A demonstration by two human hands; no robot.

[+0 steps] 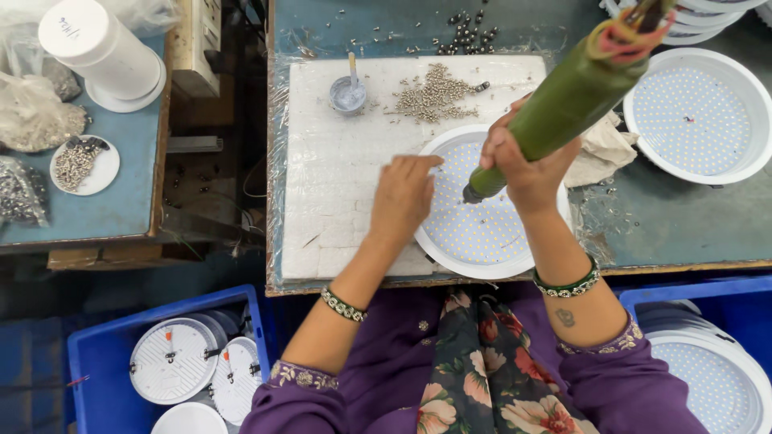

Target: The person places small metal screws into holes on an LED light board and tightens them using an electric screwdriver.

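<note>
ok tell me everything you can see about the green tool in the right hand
The green screwdriver is a long, thick cylinder, seemingly plastic, held tilted with its dark metal tip down on the round white LED panel. Red and yellow wires bunch at its upper end, which runs out of frame. The right hand wraps its lower part; the left hand rests fingertips on the panel's rim. Nothing else touches it.

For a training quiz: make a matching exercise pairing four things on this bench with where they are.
Things:
1. Green driver
2. Screw pile
3. Small cup
4. Blue crate

Places:
a. lower left, holding round white discs
b. in the right hand, tip over the LED panel
c. on the white pad, left of the screws
d. on the white pad, above the left hand

Pairs: 1-b, 2-d, 3-c, 4-a
</note>
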